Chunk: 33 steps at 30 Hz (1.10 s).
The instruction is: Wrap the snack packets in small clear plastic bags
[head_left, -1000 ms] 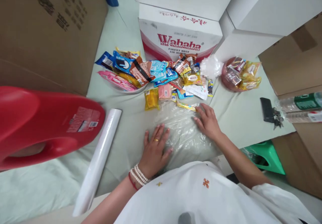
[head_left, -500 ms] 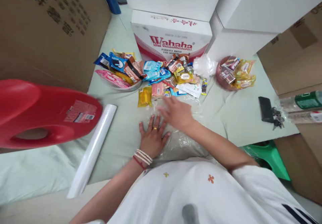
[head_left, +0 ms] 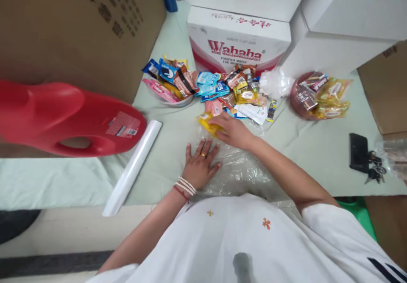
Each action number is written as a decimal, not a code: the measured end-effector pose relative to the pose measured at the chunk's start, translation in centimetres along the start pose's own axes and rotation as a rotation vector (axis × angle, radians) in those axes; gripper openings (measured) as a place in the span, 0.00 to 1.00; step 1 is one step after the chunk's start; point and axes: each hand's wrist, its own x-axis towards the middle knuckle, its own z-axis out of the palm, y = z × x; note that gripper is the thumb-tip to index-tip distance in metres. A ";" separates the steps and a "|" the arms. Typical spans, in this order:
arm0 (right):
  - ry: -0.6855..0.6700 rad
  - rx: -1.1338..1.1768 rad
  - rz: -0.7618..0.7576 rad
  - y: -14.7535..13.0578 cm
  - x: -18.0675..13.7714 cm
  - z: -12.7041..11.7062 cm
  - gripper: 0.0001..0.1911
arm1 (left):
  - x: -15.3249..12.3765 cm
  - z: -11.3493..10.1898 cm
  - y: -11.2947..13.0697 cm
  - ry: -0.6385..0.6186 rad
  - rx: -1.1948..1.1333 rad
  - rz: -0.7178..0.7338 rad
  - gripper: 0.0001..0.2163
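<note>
My right hand has its fingers closed on a small yellow snack packet, partly hidden by the fingers. Flat on the table edge of a clear plastic sheet lies my left hand, fingers spread, with a ring and bead bracelets. Just beyond the right hand is a pile of wrapped snacks, with a pink packet and a white packet at its near side. A bowl of snacks stands left of the pile, and a reddish bowl with yellow packets stands to the right.
A red jug and a white roll lie at the left. Behind the snacks stands a Wahaha carton. A crumpled clear plastic bag sits beside the pile. A black wallet-like item and keys are at the right.
My right hand has closed on the yellow packet and raised it off its spot by the pile. My left hand stays flat. The view has shifted, so things appear further right.
</note>
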 end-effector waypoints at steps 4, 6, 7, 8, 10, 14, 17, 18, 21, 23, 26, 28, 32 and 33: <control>0.029 0.228 -0.254 2.2 -6.6 -3.7 0.18 | 0.4 -0.1 -0.6 -0.006 -0.036 0.021 0.30; -0.067 0.182 -0.265 2.6 -8.4 -3.4 0.18 | 0.7 0.0 -0.8 -0.011 -0.038 0.024 0.30; -0.128 0.123 -0.257 2.8 -8.9 -2.9 0.18 | 0.9 0.1 -0.9 -0.016 -0.037 0.026 0.31; -0.188 0.058 -0.246 3.1 -9.2 -2.1 0.18 | 0.9 0.0 -1.1 -0.021 -0.036 0.028 0.31; -0.265 -0.026 -0.229 3.6 -9.6 -0.8 0.19 | 0.6 -0.3 -1.6 -0.015 -0.036 0.031 0.32; -0.171 0.077 -0.213 4.1 -13.0 -0.3 0.23 | -2.3 -2.5 -3.1 0.100 -0.071 0.132 0.32; -0.146 0.147 -0.157 3.5 -18.0 -0.2 0.21 | -5.6 -3.4 -3.7 0.046 -0.195 0.366 0.33; -0.158 0.135 -0.139 3.3 -19.6 0.2 0.20 | -6.4 -3.2 -3.8 0.004 -0.224 0.415 0.32; -0.100 0.080 -0.087 3.1 -22.9 2.3 0.12 | -7.6 -1.9 -3.8 -0.028 -0.238 0.394 0.19; -0.016 0.122 -0.065 3.2 -23.2 3.2 0.08 | -7.2 -1.1 -4.0 0.019 -0.289 0.322 0.09; 0.037 0.279 -0.032 3.8 -21.4 2.4 0.09 | -5.2 -1.5 -4.5 0.044 -0.493 0.175 0.08; 0.060 0.329 0.050 4.4 -19.4 0.9 0.10 | -3.1 -2.4 -4.9 0.057 -0.601 0.036 0.10; 0.014 0.153 0.305 6.4 -14.9 -1.7 0.12 | 1.7 -3.4 -5.4 0.104 -0.477 -0.204 0.14; -0.045 0.061 0.358 6.8 -13.9 -2.1 0.10 | 2.7 -3.4 -5.4 0.128 -0.400 -0.248 0.13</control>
